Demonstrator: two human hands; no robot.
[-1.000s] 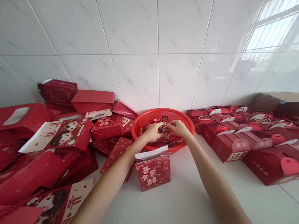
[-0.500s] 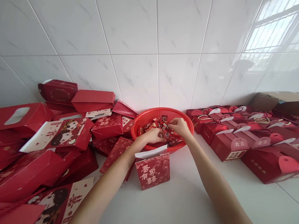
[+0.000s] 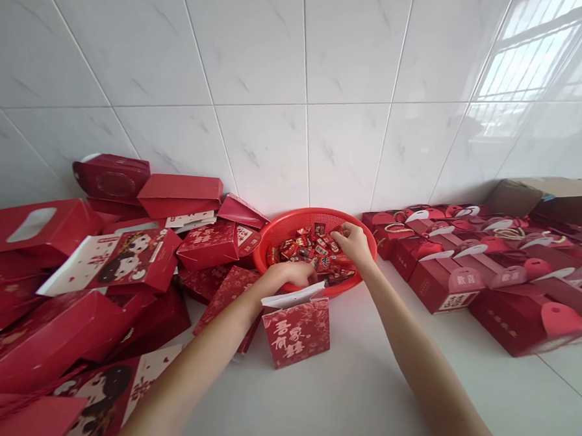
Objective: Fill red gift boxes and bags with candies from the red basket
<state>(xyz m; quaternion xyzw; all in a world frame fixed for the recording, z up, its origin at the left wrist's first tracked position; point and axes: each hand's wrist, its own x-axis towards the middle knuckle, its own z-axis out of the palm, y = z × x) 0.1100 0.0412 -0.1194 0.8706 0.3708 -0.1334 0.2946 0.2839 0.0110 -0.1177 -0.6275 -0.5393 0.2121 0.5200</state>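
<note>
- My left hand [image 3: 295,275] reaches low into the near side of the red basket [image 3: 277,229]; its fingers curl down, and I cannot tell whether they grip anything.
- I have my right hand [image 3: 352,242] at the basket's right side, fingers bent, over the edge of the wrapped candies [image 3: 324,247]; I cannot tell if it pinches one.
- The two hands are apart from each other.
- I see the candies lying loose inside the basket.
- The red bag [image 3: 297,335] stands upright just in front of the basket on the pale counter [image 3: 360,391], its top open.
- To my left is a jumbled pile of red boxes [image 3: 179,196]; to my right, handled boxes [image 3: 444,278] sit in rows.
</note>
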